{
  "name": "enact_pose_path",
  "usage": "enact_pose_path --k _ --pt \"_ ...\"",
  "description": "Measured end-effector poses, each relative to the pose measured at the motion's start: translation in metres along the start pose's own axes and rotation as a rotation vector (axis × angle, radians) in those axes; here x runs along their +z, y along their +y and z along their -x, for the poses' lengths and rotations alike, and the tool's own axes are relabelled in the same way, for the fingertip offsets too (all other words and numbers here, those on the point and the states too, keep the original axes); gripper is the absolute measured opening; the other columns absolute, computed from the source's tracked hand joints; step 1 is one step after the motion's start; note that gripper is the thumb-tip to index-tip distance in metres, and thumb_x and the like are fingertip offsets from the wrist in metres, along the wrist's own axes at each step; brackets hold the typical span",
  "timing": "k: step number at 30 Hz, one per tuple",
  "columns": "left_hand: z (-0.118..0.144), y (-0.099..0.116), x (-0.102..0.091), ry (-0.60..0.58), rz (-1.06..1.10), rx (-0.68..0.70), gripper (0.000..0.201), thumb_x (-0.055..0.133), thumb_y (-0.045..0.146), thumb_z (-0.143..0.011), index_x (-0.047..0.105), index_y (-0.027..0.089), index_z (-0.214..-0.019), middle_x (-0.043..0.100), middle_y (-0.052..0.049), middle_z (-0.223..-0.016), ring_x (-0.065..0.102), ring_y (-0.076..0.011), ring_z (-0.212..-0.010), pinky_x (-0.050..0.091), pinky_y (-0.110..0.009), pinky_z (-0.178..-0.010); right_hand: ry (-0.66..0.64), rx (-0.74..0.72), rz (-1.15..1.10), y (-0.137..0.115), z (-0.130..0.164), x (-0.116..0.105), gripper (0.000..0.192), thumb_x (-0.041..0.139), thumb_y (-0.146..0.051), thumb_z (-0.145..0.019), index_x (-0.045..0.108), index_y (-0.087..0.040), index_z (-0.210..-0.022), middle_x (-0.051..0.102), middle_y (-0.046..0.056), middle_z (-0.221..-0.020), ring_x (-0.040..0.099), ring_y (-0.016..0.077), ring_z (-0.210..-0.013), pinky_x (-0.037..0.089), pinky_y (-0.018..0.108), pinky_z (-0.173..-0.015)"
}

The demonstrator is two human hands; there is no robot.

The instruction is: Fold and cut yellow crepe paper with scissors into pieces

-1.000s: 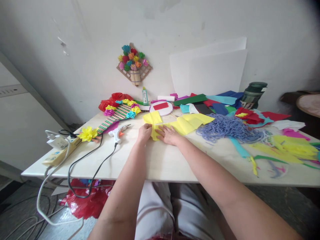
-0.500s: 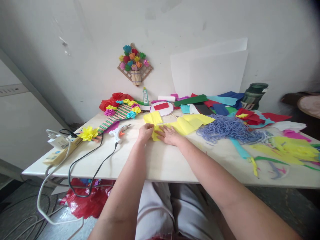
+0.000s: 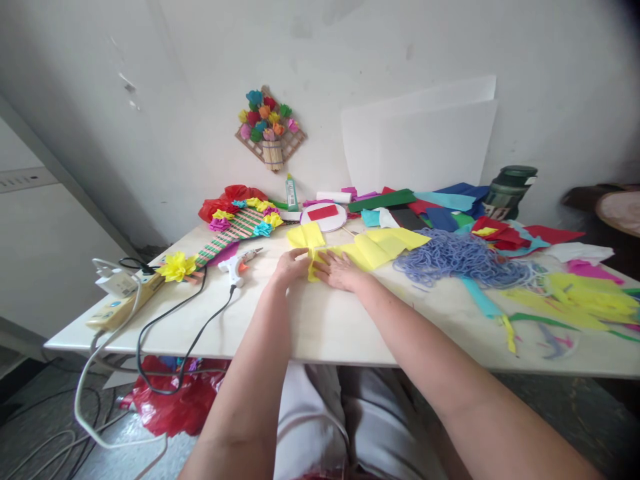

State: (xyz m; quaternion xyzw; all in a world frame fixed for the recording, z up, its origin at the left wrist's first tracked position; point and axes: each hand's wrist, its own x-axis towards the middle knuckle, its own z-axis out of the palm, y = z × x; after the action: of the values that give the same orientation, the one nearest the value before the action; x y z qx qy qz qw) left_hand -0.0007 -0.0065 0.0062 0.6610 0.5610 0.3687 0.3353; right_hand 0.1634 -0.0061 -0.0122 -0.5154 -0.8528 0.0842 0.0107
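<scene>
White wall backs a pale table [image 3: 320,327] strewn with craft paper. Yellow paper [image 3: 367,248] lies at centre, its long axis running from the hands away to the right, toward the blue cord pile [image 3: 460,257].

Left hand [image 3: 289,268]: at the paper's near-left end, fingers curled narrow and pinching the folded edge. Right hand [image 3: 343,270]: palm down, fingers spread flat, pressing the paper to the table just right of the fold. Both hands touch the paper and sit close together; the free length of paper extends past the right hand, so the right hand is nearer to it.

Glue gun [image 3: 239,263] lies near the left hand, apart from it, cable trailing off the table's front edge. Green bottle [image 3: 291,192] stands by the wall.
</scene>
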Motion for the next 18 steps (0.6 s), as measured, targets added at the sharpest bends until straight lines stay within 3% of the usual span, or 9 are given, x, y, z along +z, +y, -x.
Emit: enact_pose_path --k 6,10,18 --pt "-0.001 -0.002 0.002 -0.051 -0.182 0.105 0.051 0.055 0.04 -0.069 0.057 0.016 -0.114 0.047 -0.009 -0.128 0.041 -0.0241 -0.118 0.03 -0.029 -0.096 0.019 -0.008 0.016 0.0 -0.001 0.001 0.057 0.014 -0.053 -0.086 0.021 -0.029 -0.137 0.011 0.003 -0.146 0.003 0.0245 -0.132 0.002 0.052 -0.102" --pt "-0.006 -0.008 0.003 -0.1 -0.27 0.113 0.056 0.052 0.041 -0.07 0.052 0.014 -0.12 0.041 -0.011 -0.132 0.039 -0.0233 -0.12 0.027 -0.028 -0.098 0.041 -0.005 0.025 0.0 -0.001 0.003 0.059 0.013 -0.052 -0.086 0.022 -0.025 -0.137 0.014 0.005 -0.145 0.003 0.0236 -0.133 0.002 0.051 -0.102" --pt "-0.005 -0.005 0.003 -0.189 -0.458 0.115 0.058 0.046 0.045 -0.074 0.045 0.018 -0.126 0.041 -0.004 -0.133 0.027 -0.0213 -0.127 0.022 -0.028 -0.101 0.033 0.006 0.012 0.0 -0.002 0.004 0.062 0.014 -0.052 -0.085 0.018 -0.021 -0.138 0.012 0.005 -0.146 0.001 0.0226 -0.133 0.001 0.051 -0.103"
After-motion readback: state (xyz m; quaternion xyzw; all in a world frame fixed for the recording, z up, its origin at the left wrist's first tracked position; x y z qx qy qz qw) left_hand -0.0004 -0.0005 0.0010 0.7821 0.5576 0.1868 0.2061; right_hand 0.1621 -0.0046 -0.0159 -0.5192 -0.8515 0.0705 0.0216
